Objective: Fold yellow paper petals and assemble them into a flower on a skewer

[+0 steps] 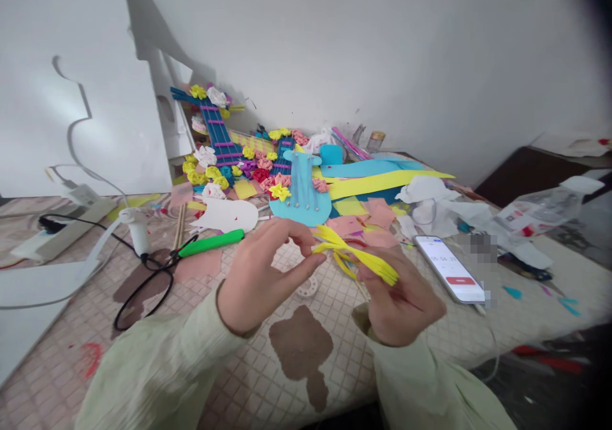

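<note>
A fringed bundle of yellow paper strips [356, 251] is held above the table's near middle. My right hand [399, 296] is closed round its right part, thumb pressed on the strips. From the left, my left hand [270, 267] pinches the bundle's left end, where a strip meets the thumb and fingertips. Below the bundle, a yellow loop hangs beside the right fingers. Behind the hands lies a light blue paper piece [301, 207] with several strings and pins. A small white ring-like piece [307, 286] is on the table under the hands.
Colourful paper flowers and small guitar shapes [222, 134] stand at the back. A green cutter [211, 243] and black cable [143, 302] lie left. At right are a phone [449, 269], a plastic bottle [540, 210] and long yellow and blue paper strips [382, 185]. A power strip [67, 229] sits far left.
</note>
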The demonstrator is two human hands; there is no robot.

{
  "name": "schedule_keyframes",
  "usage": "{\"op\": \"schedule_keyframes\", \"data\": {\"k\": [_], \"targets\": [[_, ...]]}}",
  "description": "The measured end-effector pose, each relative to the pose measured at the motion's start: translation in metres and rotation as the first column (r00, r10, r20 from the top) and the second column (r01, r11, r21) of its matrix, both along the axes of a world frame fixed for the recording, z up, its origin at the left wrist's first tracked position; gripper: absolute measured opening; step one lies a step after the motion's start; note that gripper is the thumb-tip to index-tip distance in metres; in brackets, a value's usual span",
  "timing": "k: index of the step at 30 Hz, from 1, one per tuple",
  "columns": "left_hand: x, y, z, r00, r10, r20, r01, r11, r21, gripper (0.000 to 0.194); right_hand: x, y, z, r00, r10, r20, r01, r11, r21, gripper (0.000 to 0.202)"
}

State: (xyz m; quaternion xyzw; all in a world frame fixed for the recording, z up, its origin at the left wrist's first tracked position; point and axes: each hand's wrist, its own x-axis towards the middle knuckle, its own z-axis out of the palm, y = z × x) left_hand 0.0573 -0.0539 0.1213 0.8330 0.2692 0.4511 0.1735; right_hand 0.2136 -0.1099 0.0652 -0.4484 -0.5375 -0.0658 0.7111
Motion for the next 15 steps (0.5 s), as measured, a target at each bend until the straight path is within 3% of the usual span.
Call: {"op": "schedule_keyframes", "data": {"k": [5, 9, 12, 15], "targets": [[0.0003, -0.0004, 0.0003, 0.996, -0.086, -0.034, 0.081, 0.99, -0.118, 0.008, -0.0025, 0.0028, -0.0017, 1.0, -0.025, 0.019, 0.025, 1.0, 0.004, 0.033], [0.0006, 0.0011, 0.0, 0.989, -0.137, -0.052, 0.131, 0.985, -0.114, 0.011, -0.0031, 0.0058, -0.0014, 0.994, -0.004, 0.113, 0.004, 1.0, 0.001, 0.035], [0.0002, 0.0031, -0.002, 0.991, -0.124, -0.057, 0.118, 0.988, -0.1, 0.012, -0.0021, 0.007, -0.0024, 0.977, 0.109, 0.184, -0.092, 0.991, -0.102, 0.033], [-0.0007, 0.0054, -0.0033, 0.992, -0.1, -0.077, 0.093, 0.992, -0.09, 0.011, -0.0006, 0.0071, -0.0039, 0.941, 0.319, 0.108, -0.291, 0.932, -0.215, 0.039]]}}
